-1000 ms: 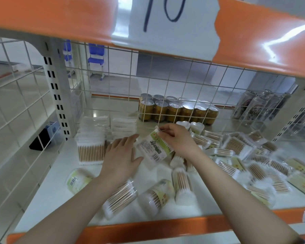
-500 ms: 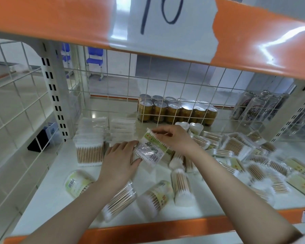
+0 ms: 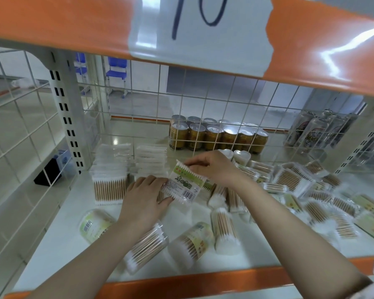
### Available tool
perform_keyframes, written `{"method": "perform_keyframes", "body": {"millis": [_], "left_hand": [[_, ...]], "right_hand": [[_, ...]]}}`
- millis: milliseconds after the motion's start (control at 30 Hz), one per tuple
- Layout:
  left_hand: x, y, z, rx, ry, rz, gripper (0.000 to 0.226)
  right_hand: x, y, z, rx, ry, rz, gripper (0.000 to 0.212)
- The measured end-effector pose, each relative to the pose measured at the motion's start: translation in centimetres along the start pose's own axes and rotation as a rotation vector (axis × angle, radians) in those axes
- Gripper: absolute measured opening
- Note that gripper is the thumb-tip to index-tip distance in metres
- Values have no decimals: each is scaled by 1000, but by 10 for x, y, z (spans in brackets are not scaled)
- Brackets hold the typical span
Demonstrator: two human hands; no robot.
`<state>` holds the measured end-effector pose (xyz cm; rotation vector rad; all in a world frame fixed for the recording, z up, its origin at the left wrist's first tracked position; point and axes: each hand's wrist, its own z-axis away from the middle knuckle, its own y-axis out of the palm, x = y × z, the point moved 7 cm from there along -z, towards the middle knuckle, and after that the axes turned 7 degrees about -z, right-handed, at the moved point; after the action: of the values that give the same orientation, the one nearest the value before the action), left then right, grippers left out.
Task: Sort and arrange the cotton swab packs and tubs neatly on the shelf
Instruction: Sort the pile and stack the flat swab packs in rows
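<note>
Closest in, an orange glossy shelf edge [image 3: 181, 283] is running across the front, and clear round plastic tubs [image 3: 146, 248] of wooden-stemmed swabs are lying on their sides on the smooth white shelf [image 3: 52, 244] just behind it. Above them, both hands are holding a flat, crinkly clear swab pack [image 3: 183, 183] with a green label and a barcode, tilted just over the shelf. The left hand [image 3: 144, 198] is gripping its lower left edge, fingers curled round it; the right hand [image 3: 214, 167] is pinching the upper edge between thumb and fingertips. Left of the pack, neat stacks of packs [image 3: 110, 180] are standing squarely; to the right, loose packs [image 3: 294, 180] are lying jumbled. Farther back, gold metal cans [image 3: 216, 137] are sitting behind a white wire grid [image 3: 203, 100].
</note>
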<state>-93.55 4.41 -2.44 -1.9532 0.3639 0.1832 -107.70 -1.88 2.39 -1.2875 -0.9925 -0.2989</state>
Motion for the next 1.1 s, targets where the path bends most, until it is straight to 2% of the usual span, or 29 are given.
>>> {"method": "perform_keyframes", "body": {"millis": [267,633,867,1000,1100], "left_hand": [[1,2,0,-8,3,3,42],[-4,-1,-5,-54,91,-157,42],[1,3,-10,-14,10,-111,36],[8,-1,-12,-62,11,-135,24],[12,-3,-12,-68,22,-148,27]], "right_hand": [[2,1,-2,15,-5,21,26],[-5,0,1,91,-8,-6,36],[-12,-5,-6,28,16,-33,33],[-18,-10,-16,-50,34,62,36],[-20,-9,-23,-98,10,150,37]]}}
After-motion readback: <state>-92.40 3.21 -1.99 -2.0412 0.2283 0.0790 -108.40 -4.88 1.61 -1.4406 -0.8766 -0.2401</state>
